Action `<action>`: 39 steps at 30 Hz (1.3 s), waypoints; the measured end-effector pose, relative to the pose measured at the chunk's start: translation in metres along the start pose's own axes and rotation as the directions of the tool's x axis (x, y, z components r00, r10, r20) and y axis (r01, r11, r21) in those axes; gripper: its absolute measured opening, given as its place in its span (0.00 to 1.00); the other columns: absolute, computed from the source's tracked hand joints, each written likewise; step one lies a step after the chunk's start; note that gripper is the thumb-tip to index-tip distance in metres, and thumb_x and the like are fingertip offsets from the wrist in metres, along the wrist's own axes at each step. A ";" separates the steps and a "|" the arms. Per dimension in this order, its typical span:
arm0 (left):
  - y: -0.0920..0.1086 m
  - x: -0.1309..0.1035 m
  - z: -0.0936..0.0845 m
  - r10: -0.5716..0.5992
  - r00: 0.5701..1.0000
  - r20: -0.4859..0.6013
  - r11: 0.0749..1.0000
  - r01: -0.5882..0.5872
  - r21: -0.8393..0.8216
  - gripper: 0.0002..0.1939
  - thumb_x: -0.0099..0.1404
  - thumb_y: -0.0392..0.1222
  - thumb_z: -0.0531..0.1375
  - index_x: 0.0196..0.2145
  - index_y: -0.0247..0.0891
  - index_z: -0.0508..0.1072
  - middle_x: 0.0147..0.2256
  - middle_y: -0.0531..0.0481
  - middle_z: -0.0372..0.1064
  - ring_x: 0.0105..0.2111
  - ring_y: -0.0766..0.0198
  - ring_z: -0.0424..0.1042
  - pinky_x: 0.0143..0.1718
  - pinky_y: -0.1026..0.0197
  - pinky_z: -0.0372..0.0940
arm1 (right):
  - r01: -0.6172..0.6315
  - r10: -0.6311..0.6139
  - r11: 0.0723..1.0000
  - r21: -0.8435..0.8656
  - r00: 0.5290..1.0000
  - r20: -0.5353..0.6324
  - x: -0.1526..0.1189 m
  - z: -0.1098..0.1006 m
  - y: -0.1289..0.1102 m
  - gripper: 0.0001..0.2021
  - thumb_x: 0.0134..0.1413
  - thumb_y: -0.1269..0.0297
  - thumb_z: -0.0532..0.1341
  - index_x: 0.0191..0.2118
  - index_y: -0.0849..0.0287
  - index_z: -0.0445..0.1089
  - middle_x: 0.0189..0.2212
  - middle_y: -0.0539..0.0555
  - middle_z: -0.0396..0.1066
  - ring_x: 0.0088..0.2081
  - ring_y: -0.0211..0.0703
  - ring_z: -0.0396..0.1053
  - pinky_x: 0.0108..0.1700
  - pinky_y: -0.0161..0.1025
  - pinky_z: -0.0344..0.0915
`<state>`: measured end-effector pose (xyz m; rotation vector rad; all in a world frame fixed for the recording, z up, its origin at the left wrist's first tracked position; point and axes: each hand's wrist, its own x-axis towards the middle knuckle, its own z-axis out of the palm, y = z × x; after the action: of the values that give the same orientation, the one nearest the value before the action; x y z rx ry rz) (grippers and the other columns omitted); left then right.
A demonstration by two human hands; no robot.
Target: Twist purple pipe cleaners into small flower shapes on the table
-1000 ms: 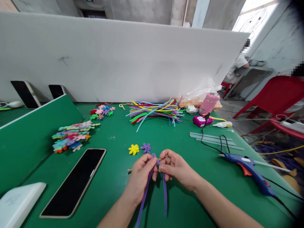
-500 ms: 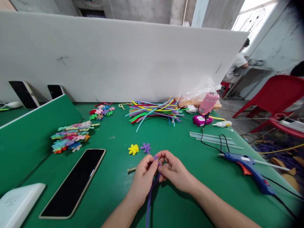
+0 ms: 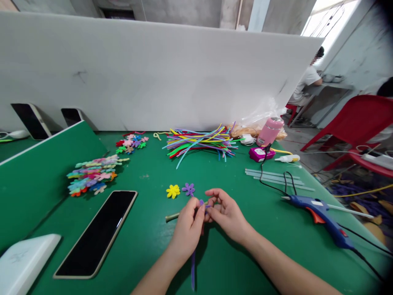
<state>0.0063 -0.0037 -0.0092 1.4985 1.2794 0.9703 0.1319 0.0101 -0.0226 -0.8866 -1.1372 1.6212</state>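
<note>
Both hands work close together above the green table, pinching a purple pipe cleaner [image 3: 193, 272] that is bent into a small loop at the fingertips. Its long tail hangs down below my left hand [image 3: 188, 223], whose thumb and forefinger are closed on it. My right hand [image 3: 229, 215] grips the purple strand just to the right of the loop. An olive-coloured rod [image 3: 172, 217] sticks out to the left behind my left hand; the hand hides much of it. Just beyond the fingers lie a yellow pipe-cleaner flower [image 3: 173, 191] and a purple flower [image 3: 188, 189].
A bundle of coloured pipe cleaners [image 3: 201, 143] lies at the back. To the right are glue sticks [image 3: 276, 179], a blue glue gun [image 3: 321, 217] with cables and a pink bottle [image 3: 270, 131]. Finished flowers [image 3: 92, 174] and a phone [image 3: 98, 233] are left. A person sits far right.
The purple strand between the hands has been drawn tighter: its slack lower curve is gone and the hanging tail ends higher. My right hand has shifted slightly up and away.
</note>
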 end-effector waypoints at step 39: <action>0.004 0.007 -0.008 -0.220 0.941 0.258 0.711 0.336 -0.618 0.09 0.56 0.40 0.58 0.23 0.36 0.62 0.21 0.56 0.64 0.14 0.73 0.63 0.15 0.69 0.56 | 0.511 -0.371 0.539 -0.669 0.858 0.356 -0.001 -0.024 -0.018 0.15 0.54 0.67 0.58 0.49 0.51 0.65 0.34 0.54 0.72 0.35 0.41 0.69 0.38 0.38 0.66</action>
<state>0.0012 0.0038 -0.0032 0.7806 0.8669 0.9329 0.1594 0.0184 -0.0129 -0.8457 -2.0499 0.7647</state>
